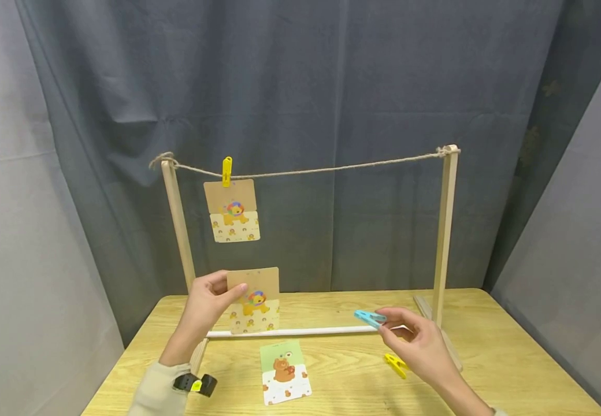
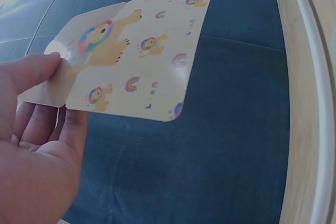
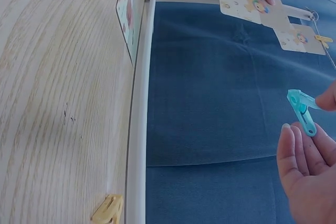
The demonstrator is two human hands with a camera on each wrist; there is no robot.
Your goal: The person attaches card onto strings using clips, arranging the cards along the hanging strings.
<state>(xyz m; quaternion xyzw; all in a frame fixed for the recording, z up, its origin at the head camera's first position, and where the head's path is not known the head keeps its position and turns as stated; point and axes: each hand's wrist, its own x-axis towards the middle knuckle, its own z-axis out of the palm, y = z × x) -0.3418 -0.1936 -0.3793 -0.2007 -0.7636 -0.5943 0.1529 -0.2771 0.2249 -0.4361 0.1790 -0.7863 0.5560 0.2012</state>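
Observation:
A lion card [image 1: 253,318] is pinched at its upper left edge between the thumb and fingers of my left hand [image 1: 208,306], upright above the table. My right hand [image 1: 419,341] pinches a light blue clothespin [image 1: 369,318] by its handle ends; in the right wrist view the clothespin [image 3: 302,109] lies between thumb and fingers. Another lion card [image 1: 234,222] hangs from the twine [image 1: 311,171], held by a yellow clothespin [image 1: 226,172]. In the left wrist view the held card [image 2: 131,56] shows its lion and rainbow print.
A green and white bear card [image 1: 286,372] lies on the wooden table [image 1: 342,375]. Beside my right hand is a yellow clothespin [image 1: 396,365] on the tabletop. Wooden posts [image 1: 446,237] carry the twine, with a white bar [image 1: 326,331] low between them. A dark curtain [image 1: 384,231] hangs behind.

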